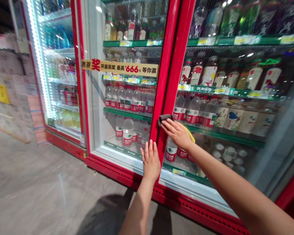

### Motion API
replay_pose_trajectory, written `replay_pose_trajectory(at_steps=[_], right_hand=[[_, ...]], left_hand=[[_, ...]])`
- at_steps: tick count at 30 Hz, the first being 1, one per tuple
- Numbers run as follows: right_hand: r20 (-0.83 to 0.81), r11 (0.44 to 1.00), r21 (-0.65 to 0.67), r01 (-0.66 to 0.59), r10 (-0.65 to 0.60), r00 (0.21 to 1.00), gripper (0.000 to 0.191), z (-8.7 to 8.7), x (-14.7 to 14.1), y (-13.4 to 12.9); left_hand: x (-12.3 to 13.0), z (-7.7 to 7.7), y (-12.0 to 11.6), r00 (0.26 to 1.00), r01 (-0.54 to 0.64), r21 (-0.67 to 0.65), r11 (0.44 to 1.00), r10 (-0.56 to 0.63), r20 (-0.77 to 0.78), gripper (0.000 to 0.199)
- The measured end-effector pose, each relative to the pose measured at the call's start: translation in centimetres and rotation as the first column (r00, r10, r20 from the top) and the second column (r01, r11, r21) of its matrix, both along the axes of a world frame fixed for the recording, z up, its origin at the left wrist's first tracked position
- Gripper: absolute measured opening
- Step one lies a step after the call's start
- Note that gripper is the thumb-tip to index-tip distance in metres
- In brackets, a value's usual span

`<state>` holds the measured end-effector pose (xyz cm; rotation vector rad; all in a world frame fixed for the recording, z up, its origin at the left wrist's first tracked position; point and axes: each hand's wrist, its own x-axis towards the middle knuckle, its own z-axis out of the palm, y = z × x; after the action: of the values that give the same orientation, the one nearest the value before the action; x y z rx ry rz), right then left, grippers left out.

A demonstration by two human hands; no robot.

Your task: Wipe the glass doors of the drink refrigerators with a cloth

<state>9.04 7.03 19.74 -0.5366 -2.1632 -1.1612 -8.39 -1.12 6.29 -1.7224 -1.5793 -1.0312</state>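
My right hand (178, 133) presses a dark grey cloth with a yellow edge (166, 117) against the red door frame (168, 85) of a drinks fridge. Part of the cloth is hidden under the palm and fingers. Lower and to the left, my left hand (151, 163) lies with its fingers stretched out on the lower part of the left door, by the red upright, holding nothing. Behind the glass near my hands stand water bottles with red labels (171, 150).
Several shelves of bottled drinks fill the fridge. A gold sticker strip (120, 67) crosses the left glass door. Further left are another lit fridge (61, 68) and stacked cartons (14, 88). Grey floor (39, 182) lies below.
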Motion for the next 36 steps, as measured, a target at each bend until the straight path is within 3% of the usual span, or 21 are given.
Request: replay_pose_trajectory(at_steps=[2, 4, 6, 7, 9, 12, 15, 17, 18, 20, 25, 27, 28, 30, 32, 34, 36], right_hand=[[0.092, 0.997, -0.043, -0.057, 0.061, 0.994, 0.047, -5.6, 0.1, -0.8], [0.194, 0.984, -0.089, -0.152, 0.167, 0.967, 0.04, -10.0, 0.4, -1.3], [0.308, 0.959, -0.133, -0.251, 0.281, 0.909, 0.034, -12.2, 1.1, -1.5], [0.355, 0.95, -0.152, -0.271, 0.309, 0.883, 0.032, -12.2, 1.6, -1.4], [0.402, 0.953, -0.163, -0.255, 0.3, 0.865, 0.028, -9.9, 2.5, -1.1], [0.309, 0.984, -0.093, -0.152, 0.174, 0.935, 0.03, -2.8, 3.3, -0.5], [0.058, 1.0, 0.001, 0.017, -0.017, 0.998, 0.037, 4.1, 2.7, -0.3], [-0.094, 0.993, 0.018, 0.113, -0.111, 0.989, 0.041, 5.7, 1.9, -0.2], [-0.136, 0.99, 0.015, 0.14, -0.137, 0.981, 0.042, 5.3, 1.5, -0.3], [-0.144, 0.989, -0.006, 0.149, -0.148, 0.978, 0.042, 2.1, 0.9, -0.4], [0.078, 0.993, -0.114, -0.023, 0.032, 0.996, 0.037, -12.4, 0.8, -1.7], [0.173, 0.984, -0.154, -0.089, 0.116, 0.978, 0.03, -15.9, 1.0, -2.0], [0.221, 0.98, -0.168, -0.109, 0.145, 0.964, 0.027, -16.3, 1.2, -2.0], [0.286, 0.976, -0.18, -0.119, 0.167, 0.944, 0.025, -14.6, 1.8, -1.9], [0.272, 0.983, -0.164, -0.086, 0.129, 0.954, 0.029, -10.5, 2.9, -1.7], [0.132, 0.993, -0.119, 0.028, -0.012, 0.991, 0.044, -6.4, 4.4, -1.9], [-0.026, 0.986, -0.094, 0.135, -0.138, 0.99, 0.053, -4.2, 5.8, -2.3]], left_hand=[[-0.3, -0.1, -0.2, 1.0, -0.019, 0.005, 1.0, 0.019, 0.008, 0.082], [-0.4, -0.1, -0.4, 0.999, -0.037, 0.01, 0.999, 0.037, 0.021, 0.08], [-0.4, 0.2, -0.6, 0.999, -0.044, 0.012, 0.999, 0.043, 0.024, 0.079], [-0.3, 0.3, -0.7, 0.999, -0.042, 0.012, 0.999, 0.042, 0.021, 0.079], [0.0, 0.7, -0.8, 0.999, -0.038, 0.019, 0.999, 0.038, 0.012, 0.08], [0.7, 1.2, -0.8, 0.999, -0.034, 0.035, 0.999, 0.033, 0.007, 0.084], [1.4, 1.5, -0.7, 1.0, -0.015, 0.041, 0.999, 0.015, -0.009, 0.085], [1.7, 1.5, -0.6, 1.0, 0.005, 0.038, 0.999, -0.004, -0.025, 0.085], [1.8, 1.5, -0.6, 1.0, 0.011, 0.034, 0.999, -0.01, -0.029, 0.086], [1.8, 1.4, -0.6, 1.0, 0.011, 0.021, 1.0, -0.011, -0.028, 0.086], [1.4, 1.4, -1.1, 1.0, -0.007, 0.0, 1.0, 0.007, -0.015, 0.08], [1.4, 1.5, -1.3, 1.0, -0.001, -0.001, 1.0, 0.001, -0.021, 0.079], [1.5, 1.6, -1.3, 1.0, 0.003, 0.001, 1.0, -0.003, -0.025, 0.078], [1.9, 1.7, -1.3, 0.999, 0.018, 0.005, 1.0, -0.018, -0.036, 0.079], [2.4, 1.8, -1.1, 0.998, 0.04, 0.007, 0.999, -0.039, -0.042, 0.082], [3.0, 1.9, -0.9, 0.997, 0.059, 0.005, 0.998, -0.059, -0.041, 0.085], [3.6, 1.9, -0.8, 0.996, 0.077, 0.005, 0.997, -0.077, -0.043, 0.087]])
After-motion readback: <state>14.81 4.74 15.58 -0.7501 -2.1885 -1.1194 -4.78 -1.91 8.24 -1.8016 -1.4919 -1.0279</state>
